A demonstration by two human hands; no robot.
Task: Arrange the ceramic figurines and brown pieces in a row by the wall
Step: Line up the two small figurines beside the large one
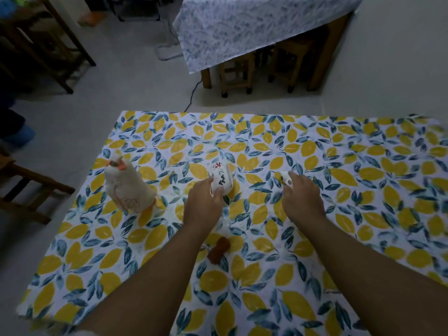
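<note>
A table under a lemon-and-blue-leaf patterned cloth (339, 190) stands on a pale floor, with a second cloth-draped wooden table (242, 25) and stools beyond. The left hand (202, 207) grips a small white ceramic figurine with black and red marks (221, 178); the right hand (301, 197) curls over a smaller white figurine (285, 178). A tall white ceramic bird figurine (126, 187) stands to the left, and a lumpy brown piece (218, 249) lies between the forearms.

A home dining room: cloth-covered tables (242, 25), wooden stools (236, 73), chairs (31, 190).

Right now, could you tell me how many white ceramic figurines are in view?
3: a tall figurine at left, one in the left hand, a small one under the right hand.
</note>
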